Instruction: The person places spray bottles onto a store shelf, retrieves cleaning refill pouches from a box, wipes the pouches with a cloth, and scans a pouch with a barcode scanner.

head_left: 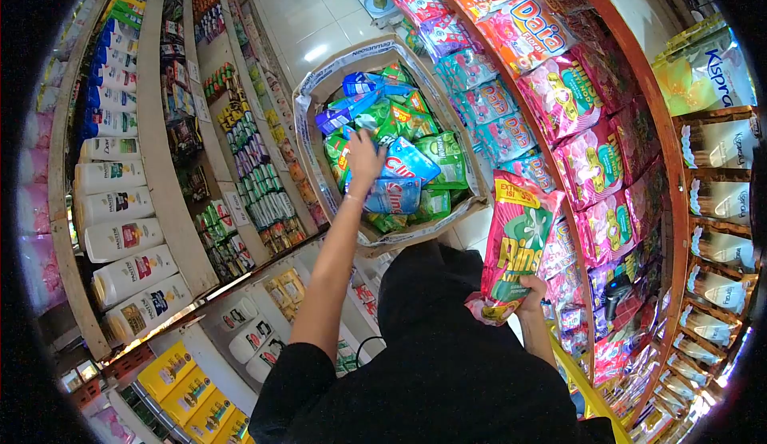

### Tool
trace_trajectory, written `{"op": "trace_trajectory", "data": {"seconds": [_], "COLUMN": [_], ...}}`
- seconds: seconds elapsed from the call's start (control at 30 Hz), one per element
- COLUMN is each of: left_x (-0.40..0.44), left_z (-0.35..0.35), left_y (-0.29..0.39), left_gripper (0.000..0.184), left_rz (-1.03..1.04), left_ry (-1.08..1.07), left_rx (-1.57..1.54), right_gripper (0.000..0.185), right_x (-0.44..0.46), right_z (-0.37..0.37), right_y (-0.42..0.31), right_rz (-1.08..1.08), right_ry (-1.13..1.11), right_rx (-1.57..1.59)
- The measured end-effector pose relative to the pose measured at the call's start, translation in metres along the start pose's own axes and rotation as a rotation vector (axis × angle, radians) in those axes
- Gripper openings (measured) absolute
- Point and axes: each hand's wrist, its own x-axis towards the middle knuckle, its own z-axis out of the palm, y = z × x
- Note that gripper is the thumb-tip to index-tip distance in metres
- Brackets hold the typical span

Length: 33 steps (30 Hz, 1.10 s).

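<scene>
My left hand [366, 160] reaches down into an open cardboard box [307, 124] filled with detergent and cleaner pouches. Its fingers look apart and touch the packs beside a blue So Klin pouch [409, 160]; the fingertips are partly hidden. Green pouches [445, 156] and another blue pouch [393, 196] lie around it in a jumble. On the other side, my right hand [531, 294] is closed on the lower edge of a red and green Rinso detergent pouch [519, 244], held upright outside the box, near the shelf.
Shelves of Daia detergent bags [527, 33] and pink pouches [591, 164] curve along the right, with Kispray pouches [719, 144] farther out. Shampoo bottles [120, 204] line the left shelf. Yellow packs [188, 392] sit lower left. Tiled floor [327, 13] shows beyond the box.
</scene>
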Motion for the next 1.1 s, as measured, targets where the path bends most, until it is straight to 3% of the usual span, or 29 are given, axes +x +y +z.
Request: {"op": "trace_trajectory", "data": {"seconds": [0.03,0.17,0.27,0.37,0.43,0.53,0.67,0.77,0.87,0.97,1.1], "left_x": [0.01,0.021,0.002,-0.07,-0.124,-0.158,-0.146,-0.119,-0.088,-0.052,0.027], "left_z": [-0.006,0.008,0.012,-0.053,-0.08,-0.118,-0.133,-0.156,-0.142,-0.125,-0.101], "left_y": [-0.002,-0.017,-0.037,-0.04,-0.042,0.011,0.036,0.065,0.064,0.054,0.027], "left_gripper": [0.058,0.044,0.026,0.019,0.014,0.016,0.016,0.018,0.021,0.024,0.045], "left_rz": [-0.105,-0.071,0.041,0.068,-0.052,-0.092,0.208,0.398,0.386,0.519,0.232], "left_ry": [-0.11,-0.272,-0.081,0.177,0.243,0.46,0.327,0.018,-0.533,-0.127,0.152], "left_rx": [-0.023,0.175,0.1,-0.277,-0.398,-0.564,-0.34,-0.321,-0.574,-0.447,-0.115], "right_gripper": [0.058,0.053,0.053,0.057,0.059,0.062,0.065,0.067,0.068,0.067,0.066], "right_x": [0.0,0.0,-0.003,0.002,-0.001,0.0,0.009,0.014,0.02,0.017,0.008], "right_z": [0.0,0.001,-0.002,-0.001,-0.004,-0.01,-0.011,-0.007,-0.013,-0.012,-0.022], "right_y": [-0.001,-0.002,0.001,0.002,0.002,0.0,-0.004,-0.005,0.001,0.005,0.002], "right_rz": [0.003,0.043,0.032,-0.027,-0.066,-0.007,0.013,0.081,0.109,0.074,0.044], "right_ry": [-0.003,0.044,0.066,0.018,0.003,0.066,0.002,-0.087,-0.185,-0.19,-0.171], "right_rx": [0.003,-0.044,-0.063,0.01,0.005,0.021,-0.043,-0.054,-0.089,-0.072,-0.018]}}
